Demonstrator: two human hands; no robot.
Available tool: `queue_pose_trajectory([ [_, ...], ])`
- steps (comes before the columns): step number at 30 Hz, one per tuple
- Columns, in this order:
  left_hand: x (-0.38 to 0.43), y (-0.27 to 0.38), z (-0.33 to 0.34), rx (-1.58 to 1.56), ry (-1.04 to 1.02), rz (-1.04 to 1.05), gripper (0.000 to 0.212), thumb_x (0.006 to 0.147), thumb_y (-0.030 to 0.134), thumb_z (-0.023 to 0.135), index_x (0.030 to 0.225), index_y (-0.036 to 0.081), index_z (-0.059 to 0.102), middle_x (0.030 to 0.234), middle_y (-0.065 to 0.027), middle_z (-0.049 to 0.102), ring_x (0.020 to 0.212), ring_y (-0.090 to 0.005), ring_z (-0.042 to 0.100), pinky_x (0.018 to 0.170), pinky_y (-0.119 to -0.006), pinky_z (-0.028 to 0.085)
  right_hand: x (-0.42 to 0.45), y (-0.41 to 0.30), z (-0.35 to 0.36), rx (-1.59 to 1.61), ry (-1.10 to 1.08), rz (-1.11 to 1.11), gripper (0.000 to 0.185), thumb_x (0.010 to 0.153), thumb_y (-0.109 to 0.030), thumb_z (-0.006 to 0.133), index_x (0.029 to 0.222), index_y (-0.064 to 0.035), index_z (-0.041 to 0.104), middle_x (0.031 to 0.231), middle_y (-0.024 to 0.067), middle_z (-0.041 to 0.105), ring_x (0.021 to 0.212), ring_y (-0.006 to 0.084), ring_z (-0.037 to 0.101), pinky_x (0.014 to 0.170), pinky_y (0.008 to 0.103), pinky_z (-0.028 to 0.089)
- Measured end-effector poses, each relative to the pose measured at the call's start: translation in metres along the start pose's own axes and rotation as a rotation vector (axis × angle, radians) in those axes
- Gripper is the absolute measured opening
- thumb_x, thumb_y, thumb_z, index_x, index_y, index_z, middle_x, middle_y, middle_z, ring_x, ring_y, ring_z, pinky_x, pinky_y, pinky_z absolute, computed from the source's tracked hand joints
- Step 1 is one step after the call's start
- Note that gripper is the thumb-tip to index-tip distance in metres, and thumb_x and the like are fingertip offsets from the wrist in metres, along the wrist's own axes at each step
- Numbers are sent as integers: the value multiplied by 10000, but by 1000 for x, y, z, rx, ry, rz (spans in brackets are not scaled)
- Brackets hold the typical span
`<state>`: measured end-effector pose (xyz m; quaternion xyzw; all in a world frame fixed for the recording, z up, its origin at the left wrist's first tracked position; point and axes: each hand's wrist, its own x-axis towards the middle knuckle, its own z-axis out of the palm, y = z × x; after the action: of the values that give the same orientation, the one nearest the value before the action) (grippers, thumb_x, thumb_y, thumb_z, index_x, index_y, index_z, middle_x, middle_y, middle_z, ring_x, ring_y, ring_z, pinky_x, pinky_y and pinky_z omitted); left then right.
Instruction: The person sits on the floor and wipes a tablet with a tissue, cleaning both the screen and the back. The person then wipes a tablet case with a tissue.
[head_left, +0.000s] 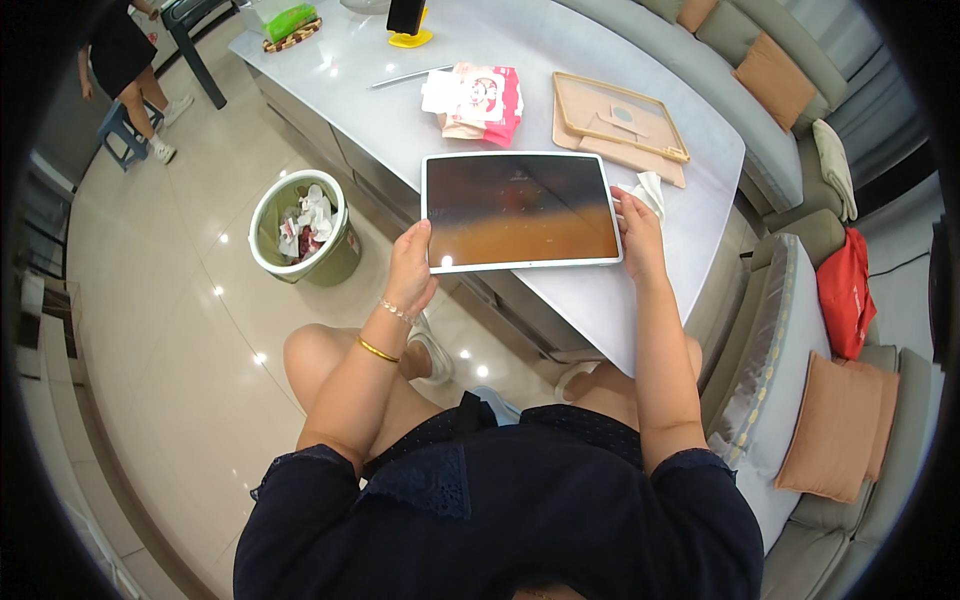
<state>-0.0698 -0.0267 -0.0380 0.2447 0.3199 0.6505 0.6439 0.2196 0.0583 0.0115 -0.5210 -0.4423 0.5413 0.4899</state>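
Note:
A white-rimmed tablet (521, 214) with a lit screen is held between both hands over the edge of a pale coffee table (555, 307). My left hand (411, 266) grips its left edge, thumb on the front. At its right edge is my right hand (636, 229), fingers on the rim, with a crumpled white tissue (651, 193) just beyond it. Behind the tablet lie a pink and white wipes packet (487, 105) and an opened tablet case (619, 120) with a tan frame. A thin silvery stylus-like rod (409, 76) lies left of the packet.
A green bin (330, 262) holding used tissues stands on the floor left of the table. A phone on a yellow stand (410, 37) and a green tissue pack (290, 22) are at the table's far end. Sofas with cushions (832, 427) line the right. A person (124, 52) stands far left.

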Motion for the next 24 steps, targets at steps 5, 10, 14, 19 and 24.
queue_pose_trajectory([
  [5,5,1,7,7,-33,14,277,935,274,390,988,33,515,908,-29,573,816,-107,558,724,-256,471,-4,3,0,138,67,-151,320,922,-173,419,1166,22,489,1053,85,579,895,120,559,755,231,449],
  [10,17,9,9,-6,-157,-14,296,935,307,382,1012,48,502,939,-24,564,852,-110,547,745,-260,462,-6,-6,-6,270,23,-325,330,898,-140,474,1181,30,472,1101,86,560,971,122,533,840,243,421],
  [14,17,7,28,-107,-133,-11,316,941,297,360,1078,40,482,1014,-37,551,917,-136,540,802,-291,452,-7,-4,-11,299,38,-351,327,895,-134,478,1177,33,474,1108,86,554,981,125,526,846,243,416],
  [19,21,4,30,-103,-149,11,346,943,285,352,1143,23,458,1077,-58,535,976,-161,527,844,-306,441,-2,0,-14,271,63,-370,314,893,-116,474,1166,41,482,1097,82,555,973,127,524,846,245,410],
  [24,14,7,29,-62,-95,-26,339,942,273,357,1120,9,474,1075,-67,538,966,-156,530,843,-300,440,-1,5,-12,163,84,-331,305,891,-94,460,1158,51,485,1074,89,560,954,125,526,838,243,409],
])
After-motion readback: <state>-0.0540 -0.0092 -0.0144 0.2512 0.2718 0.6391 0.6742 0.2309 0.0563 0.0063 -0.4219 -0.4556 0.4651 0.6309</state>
